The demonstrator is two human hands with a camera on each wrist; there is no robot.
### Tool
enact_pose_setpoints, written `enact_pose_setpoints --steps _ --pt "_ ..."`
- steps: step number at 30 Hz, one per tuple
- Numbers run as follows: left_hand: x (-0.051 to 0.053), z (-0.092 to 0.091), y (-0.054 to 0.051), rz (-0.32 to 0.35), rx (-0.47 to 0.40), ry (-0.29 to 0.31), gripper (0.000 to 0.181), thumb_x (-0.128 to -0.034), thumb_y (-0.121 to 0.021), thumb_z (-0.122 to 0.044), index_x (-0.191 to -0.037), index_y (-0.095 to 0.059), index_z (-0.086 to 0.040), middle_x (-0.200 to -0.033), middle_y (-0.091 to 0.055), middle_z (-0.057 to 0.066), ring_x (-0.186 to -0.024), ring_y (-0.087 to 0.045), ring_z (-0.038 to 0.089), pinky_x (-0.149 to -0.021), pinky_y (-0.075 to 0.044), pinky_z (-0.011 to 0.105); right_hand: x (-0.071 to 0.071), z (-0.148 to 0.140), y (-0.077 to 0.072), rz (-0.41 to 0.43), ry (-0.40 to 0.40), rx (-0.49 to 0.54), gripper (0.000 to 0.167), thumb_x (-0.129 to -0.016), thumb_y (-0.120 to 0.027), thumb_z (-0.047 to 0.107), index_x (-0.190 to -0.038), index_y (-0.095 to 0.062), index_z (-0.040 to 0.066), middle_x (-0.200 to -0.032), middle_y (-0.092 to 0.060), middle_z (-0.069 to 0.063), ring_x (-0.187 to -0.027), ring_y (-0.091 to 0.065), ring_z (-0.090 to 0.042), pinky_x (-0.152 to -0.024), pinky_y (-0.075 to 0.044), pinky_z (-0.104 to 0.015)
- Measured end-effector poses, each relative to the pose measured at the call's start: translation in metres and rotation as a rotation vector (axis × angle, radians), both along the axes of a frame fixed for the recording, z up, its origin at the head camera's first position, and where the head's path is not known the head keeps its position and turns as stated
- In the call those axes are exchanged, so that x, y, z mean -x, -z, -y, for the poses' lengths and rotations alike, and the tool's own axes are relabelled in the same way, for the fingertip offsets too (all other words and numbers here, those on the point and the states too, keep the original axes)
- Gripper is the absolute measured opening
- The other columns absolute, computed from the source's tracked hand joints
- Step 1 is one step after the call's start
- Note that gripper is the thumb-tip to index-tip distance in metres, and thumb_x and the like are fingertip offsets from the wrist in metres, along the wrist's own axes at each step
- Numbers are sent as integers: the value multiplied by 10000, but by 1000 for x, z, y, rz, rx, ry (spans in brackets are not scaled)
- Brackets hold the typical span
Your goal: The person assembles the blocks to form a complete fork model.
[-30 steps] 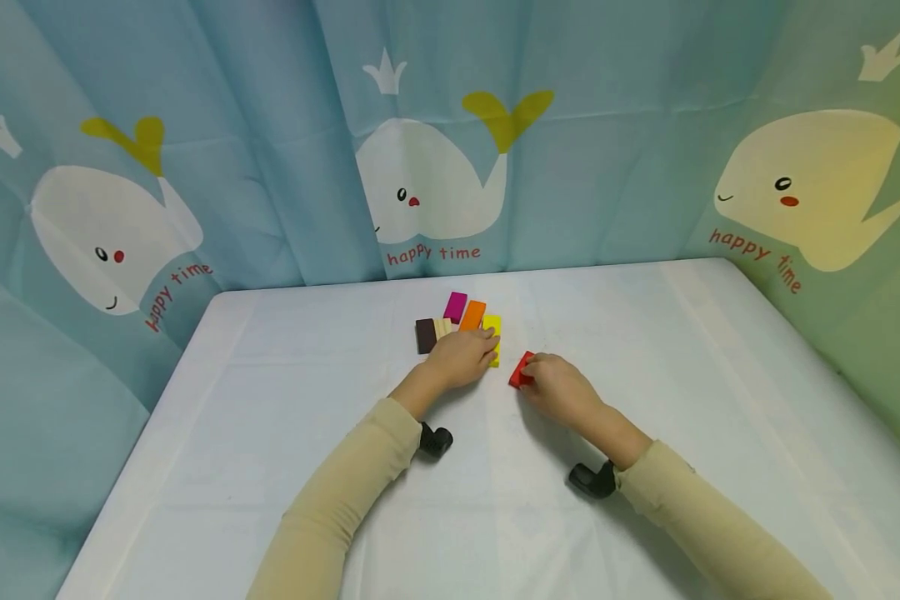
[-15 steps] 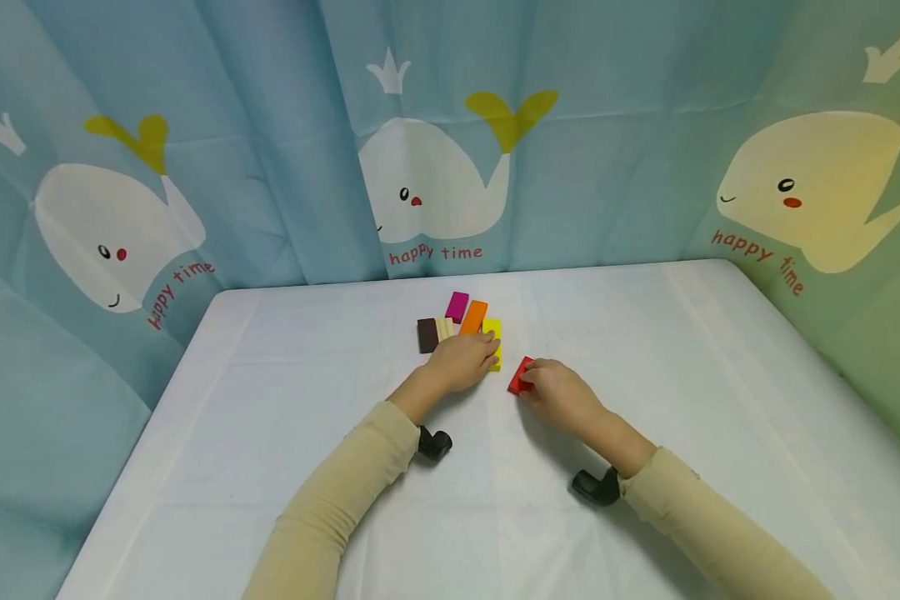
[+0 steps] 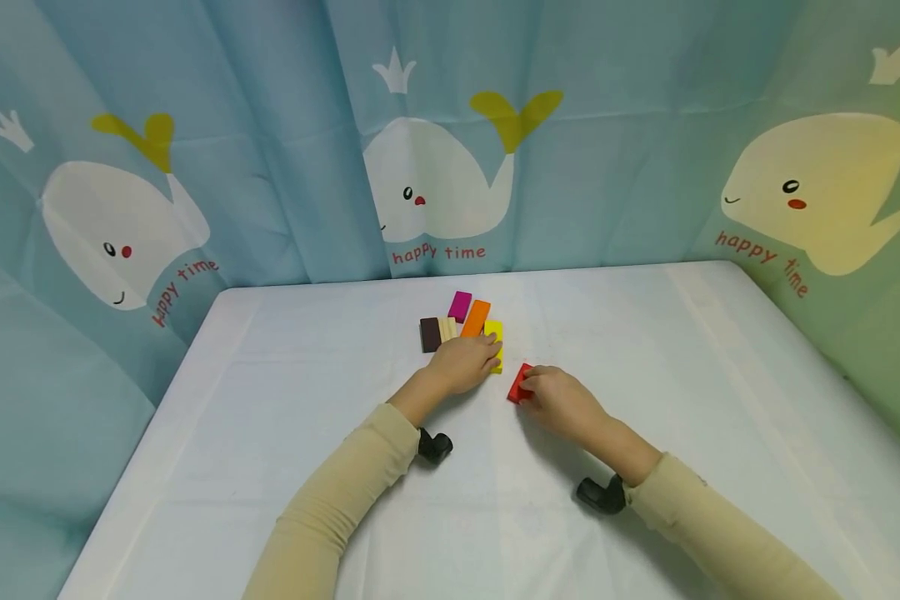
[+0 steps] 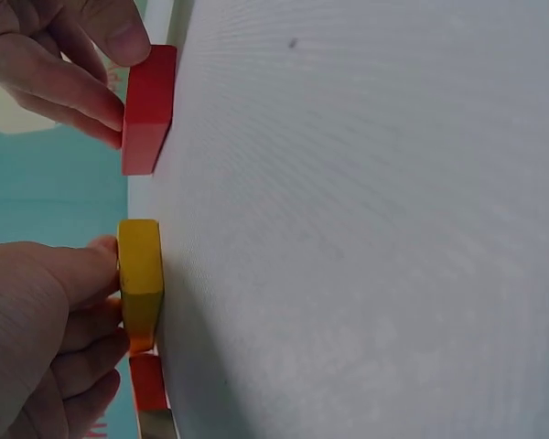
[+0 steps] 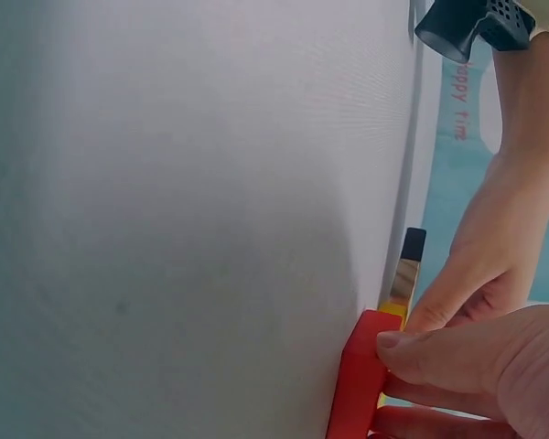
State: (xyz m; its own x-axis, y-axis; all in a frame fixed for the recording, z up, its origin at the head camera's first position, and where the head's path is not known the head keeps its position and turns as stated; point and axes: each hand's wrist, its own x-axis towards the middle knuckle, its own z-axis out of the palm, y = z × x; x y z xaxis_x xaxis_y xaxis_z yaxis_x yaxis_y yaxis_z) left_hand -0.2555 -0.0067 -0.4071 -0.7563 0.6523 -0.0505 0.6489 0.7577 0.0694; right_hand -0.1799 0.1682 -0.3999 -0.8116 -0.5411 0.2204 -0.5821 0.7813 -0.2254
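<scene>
In the head view my left hand (image 3: 461, 364) holds a yellow wooden block (image 3: 498, 357), its fingers over the block's left side. A little to the right, my right hand (image 3: 566, 402) pinches a red block (image 3: 517, 387) with thumb and fingers. Both blocks lie flat on the white tabletop, apart from each other. Close up, the left wrist view has the yellow block (image 4: 141, 261) under the left fingers and the red block (image 4: 150, 105) under the other hand. Part of the yellow block is covered by the hand.
Beyond the left hand sit an orange block (image 3: 476, 319), a magenta block (image 3: 460, 307), a dark brown block (image 3: 430, 335) and pale wooden strips (image 3: 447, 328). A blue curtain with whales (image 3: 285, 167) hangs behind the white table (image 3: 307, 375). Both wrists wear black devices (image 3: 602, 496).
The red block has slid toward the person with my right hand. The yellow block has shifted slightly the same way under my left hand. The other blocks stay where they were.
</scene>
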Motion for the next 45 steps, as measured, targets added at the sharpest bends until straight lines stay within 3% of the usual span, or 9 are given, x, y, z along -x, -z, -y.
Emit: enact_pose_setpoints --steps 14,25,34,45 --pt "-5 1 -1 -36 -4 10 410 -986 -416 -307 -1355 -480 -141 -1382 -435 21 -1230 -432 152 -932 -426 319 -6 5 -1 -6 -31 -19 164 -714 -750 -7 -862 -697 -53 -895 -658 -154 -833 -614 -286 -758 -514 -387" --pt "-9 2 -1 -32 16 -3 421 -984 -413 -324 -1359 -474 -142 -1386 -431 16 -1227 -438 156 -964 -395 307 -12 8 0 -28 -56 -10 170 -706 -758 -6 -860 -699 -46 -887 -655 -142 -828 -612 -272 -747 -517 -368" --pt "-12 6 -1 0 -19 -2 427 -967 -455 -338 -1349 -490 -150 -1371 -453 -5 -1219 -448 157 -987 -368 301 -16 6 -2 19 -49 32 201 -722 -740 -16 -910 -693 -71 -947 -659 -172 -910 -605 -318 -803 -493 -414" --pt "-16 9 1 -2 -35 -17 437 -962 -459 -352 -1357 -476 -166 -1378 -439 -18 -1229 -434 139 -969 -387 300 -17 4 4 -11 -54 34 211 -712 -748 -17 -908 -691 -71 -962 -658 -177 -920 -604 -309 -813 -491 -406"
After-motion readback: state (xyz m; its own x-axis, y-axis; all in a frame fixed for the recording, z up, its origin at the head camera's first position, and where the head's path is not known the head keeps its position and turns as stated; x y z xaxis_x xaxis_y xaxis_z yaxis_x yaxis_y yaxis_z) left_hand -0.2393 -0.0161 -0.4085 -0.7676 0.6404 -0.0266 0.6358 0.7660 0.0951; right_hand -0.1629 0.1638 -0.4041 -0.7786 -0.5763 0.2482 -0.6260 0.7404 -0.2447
